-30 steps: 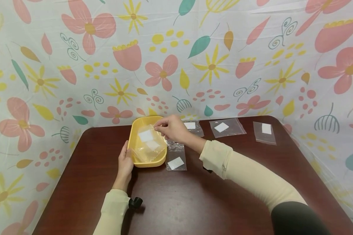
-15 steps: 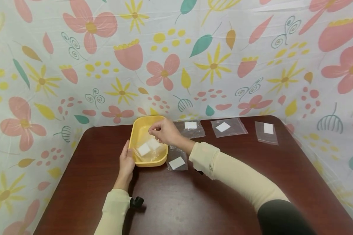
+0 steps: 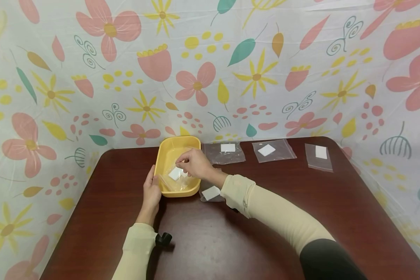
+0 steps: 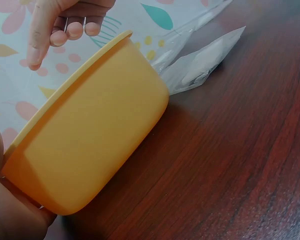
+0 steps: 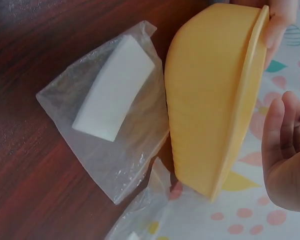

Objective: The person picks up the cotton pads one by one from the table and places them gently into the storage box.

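1. Gripping one yellow, rounded-rectangular tray (image 3: 179,193) by its left side with the left hand (image 3: 151,195), fingers wrapped on firmly!
2. Hovering over that tray with the right hand (image 3: 195,165), fingers loosely curled, seemingly around nothing.
3. Counting at least one clear plastic bag (image 3: 172,184) inside the tray, showing one flat white rectangle (image 3: 176,173) (can't tell the full tally, with knuckles partly in the way).
4. Adding four flat see-through bags (image 3: 274,151) on the reddish-brown table (image 3: 196,241), one white piece apiece: one beside the tray, three along the back.

Place: screened-off tabletop nook, room type unclear | floral-print sheet (image 3: 217,50), 9 through 12 to 3 o'clock | brown table (image 3: 199,241), 6 o'clock
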The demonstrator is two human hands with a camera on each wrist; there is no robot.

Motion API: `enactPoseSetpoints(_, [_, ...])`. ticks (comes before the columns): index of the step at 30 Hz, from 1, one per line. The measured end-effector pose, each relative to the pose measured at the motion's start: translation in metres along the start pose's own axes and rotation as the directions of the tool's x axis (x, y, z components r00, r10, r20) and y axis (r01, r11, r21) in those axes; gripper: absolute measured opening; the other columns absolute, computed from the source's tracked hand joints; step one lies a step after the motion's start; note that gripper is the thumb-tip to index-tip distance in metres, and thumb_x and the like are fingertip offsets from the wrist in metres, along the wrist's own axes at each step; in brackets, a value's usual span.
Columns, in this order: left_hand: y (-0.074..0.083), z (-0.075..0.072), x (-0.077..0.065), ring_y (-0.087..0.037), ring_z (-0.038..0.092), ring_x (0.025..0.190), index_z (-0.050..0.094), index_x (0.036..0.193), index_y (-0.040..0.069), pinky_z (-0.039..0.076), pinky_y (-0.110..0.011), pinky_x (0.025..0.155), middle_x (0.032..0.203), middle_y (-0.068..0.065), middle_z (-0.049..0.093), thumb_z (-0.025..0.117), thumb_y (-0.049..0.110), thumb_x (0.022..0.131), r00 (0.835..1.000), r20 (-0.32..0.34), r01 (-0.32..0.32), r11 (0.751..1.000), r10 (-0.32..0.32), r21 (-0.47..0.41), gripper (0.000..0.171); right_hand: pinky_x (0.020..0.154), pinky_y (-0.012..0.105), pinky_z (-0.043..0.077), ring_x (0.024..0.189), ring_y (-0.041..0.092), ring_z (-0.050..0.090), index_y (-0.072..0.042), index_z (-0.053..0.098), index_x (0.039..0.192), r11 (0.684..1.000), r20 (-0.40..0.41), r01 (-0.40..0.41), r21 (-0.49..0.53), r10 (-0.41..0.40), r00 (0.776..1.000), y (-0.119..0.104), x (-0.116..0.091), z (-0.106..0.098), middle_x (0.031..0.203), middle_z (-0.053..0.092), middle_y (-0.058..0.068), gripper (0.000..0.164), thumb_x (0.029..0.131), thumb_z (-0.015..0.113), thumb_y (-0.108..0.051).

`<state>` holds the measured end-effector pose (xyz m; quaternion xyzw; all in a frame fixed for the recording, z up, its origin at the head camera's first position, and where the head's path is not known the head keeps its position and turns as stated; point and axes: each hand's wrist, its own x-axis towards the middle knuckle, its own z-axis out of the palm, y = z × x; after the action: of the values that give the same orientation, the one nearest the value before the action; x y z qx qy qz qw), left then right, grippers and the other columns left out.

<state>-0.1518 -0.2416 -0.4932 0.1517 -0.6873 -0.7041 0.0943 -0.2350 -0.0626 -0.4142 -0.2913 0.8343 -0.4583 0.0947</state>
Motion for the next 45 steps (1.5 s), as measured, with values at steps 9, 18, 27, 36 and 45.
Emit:
enactPoseSetpoints(9, [0.0, 0.003, -0.001, -0.024, 0.027, 0.146, 0.021, 0.162, 0.01, 0.023, -0.039, 0.119, 0.164, -0.009, 0.024, 0.029, 0.011, 0.111, 1.0, 0.003, -0.001, 1.0, 0.001, -0.019, 0.051, 0.044, 0.025, 0.051, 0.045, 0.016, 0.06, -0.003, 0.079, 0.098, 0.999, 0.017, -0.003, 0.044, 0.002, 1.0, 0.003, -0.005, 0.002, 0.063, 0.066, 0.008, 0.011, 0.094, 0.072, -0.01])
enactPoseSetpoints(18, [0.0, 0.005, -0.003, -0.025, 0.026, 0.147, 0.021, 0.162, 0.01, 0.023, -0.04, 0.119, 0.164, -0.01, 0.024, 0.03, 0.011, 0.111, 1.0, 0.006, -0.001, 1.0, 0.001, 0.003, 0.051, 0.046, 0.026, 0.052, 0.06, 0.041, 0.067, -0.006, 0.079, 0.102, 0.997, 0.029, -0.033, 0.064, 0.031, 0.999, 0.005, -0.018, -0.004, 0.061, 0.066, 0.004, 0.012, 0.094, 0.072, -0.012])
enactPoseSetpoints(27, [0.001, 0.005, -0.005, -0.022, 0.023, 0.148, 0.019, 0.162, 0.015, 0.023, -0.039, 0.119, 0.165, -0.004, 0.02, 0.03, 0.015, 0.112, 1.0, 0.026, 0.014, 1.0, -0.015, 0.019, 0.052, 0.041, 0.026, 0.048, 0.046, 0.026, 0.061, -0.007, 0.079, 0.103, 0.989, 0.028, -0.092, 0.118, 0.089, 0.996, 0.017, -0.041, -0.018, 0.068, 0.07, 0.016, 0.012, 0.094, 0.073, -0.011])
enactPoseSetpoints(36, [0.004, 0.002, -0.006, -0.021, 0.022, 0.148, 0.017, 0.163, 0.015, 0.021, -0.038, 0.12, 0.165, -0.003, 0.019, 0.029, 0.015, 0.111, 0.999, 0.029, 0.022, 0.999, -0.023, 0.024, 0.053, 0.041, 0.025, 0.046, 0.052, 0.037, 0.061, 0.001, 0.077, 0.106, 0.985, 0.029, -0.08, 0.153, 0.077, 0.997, 0.04, -0.072, -0.038, 0.069, 0.069, 0.016, 0.017, 0.094, 0.073, -0.01])
enactPoseSetpoints(45, [0.005, 0.0, -0.008, -0.021, 0.023, 0.148, 0.018, 0.163, 0.017, 0.021, -0.038, 0.12, 0.165, -0.003, 0.021, 0.029, 0.016, 0.112, 0.999, 0.018, 0.025, 0.999, -0.026, 0.028, 0.052, 0.041, 0.037, 0.052, 0.046, 0.028, 0.061, -0.004, 0.079, 0.104, 0.991, 0.006, -0.088, 0.105, 0.088, 0.996, 0.071, -0.097, -0.05, 0.065, 0.068, 0.014, 0.014, 0.094, 0.073, -0.01])
